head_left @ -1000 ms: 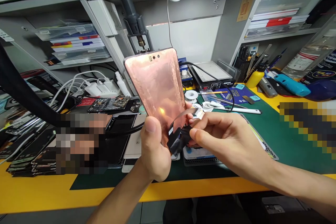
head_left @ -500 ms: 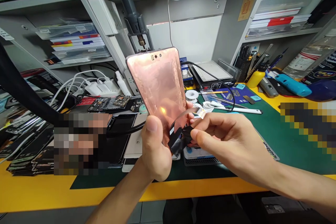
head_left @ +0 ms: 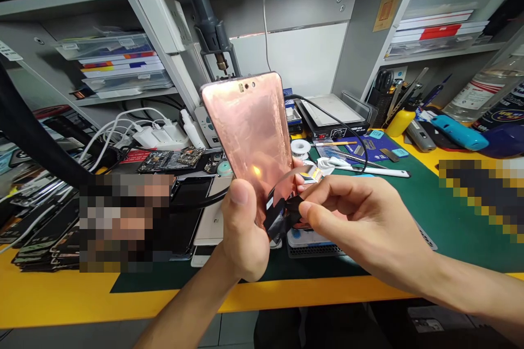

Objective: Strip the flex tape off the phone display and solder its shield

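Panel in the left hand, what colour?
The panel is shiny copper-pink; clearest in the head view.

A grey shelf unit (head_left: 311, 8) rises behind the yellow counter (head_left: 61, 305). A green mat (head_left: 442, 191) covers much of the counter, leaving a yellow strip along the front edge. A white panel (head_left: 303, 60) backs the middle bay, bordered on the right by a grey divider (head_left: 364, 22) with a brown label (head_left: 387, 9). Screw heads dot the grey board above the panel. Pale light brightens the panel; below the counter, grey floor tiles (head_left: 237, 327) meet at a dark seam, with deep shade farther right.
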Demonstrator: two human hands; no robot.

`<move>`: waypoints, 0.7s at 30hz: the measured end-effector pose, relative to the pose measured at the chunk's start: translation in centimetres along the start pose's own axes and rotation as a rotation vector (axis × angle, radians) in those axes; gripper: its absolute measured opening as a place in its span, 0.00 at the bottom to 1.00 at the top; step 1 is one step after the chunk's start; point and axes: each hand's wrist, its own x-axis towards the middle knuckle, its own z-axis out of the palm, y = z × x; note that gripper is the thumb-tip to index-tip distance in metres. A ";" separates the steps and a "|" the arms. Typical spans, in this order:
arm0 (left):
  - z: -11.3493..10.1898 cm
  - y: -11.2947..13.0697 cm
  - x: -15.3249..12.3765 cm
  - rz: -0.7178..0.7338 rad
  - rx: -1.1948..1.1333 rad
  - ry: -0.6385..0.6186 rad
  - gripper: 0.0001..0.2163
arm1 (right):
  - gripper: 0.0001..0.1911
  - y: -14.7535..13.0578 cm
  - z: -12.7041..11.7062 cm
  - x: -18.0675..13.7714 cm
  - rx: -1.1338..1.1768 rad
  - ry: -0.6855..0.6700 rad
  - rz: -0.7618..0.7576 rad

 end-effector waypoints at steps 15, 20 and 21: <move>-0.3 -0.2 -0.3 0.006 -0.014 0.004 0.24 | 0.10 -0.2 0.1 -0.3 -0.008 0.009 0.008; -0.2 -0.1 -0.3 0.003 0.000 0.017 0.25 | 0.09 -0.2 0.1 -0.3 -0.004 0.014 0.007; -0.1 -0.1 -0.3 -0.008 -0.027 0.003 0.24 | 0.09 -0.3 0.1 -0.3 -0.010 0.014 0.007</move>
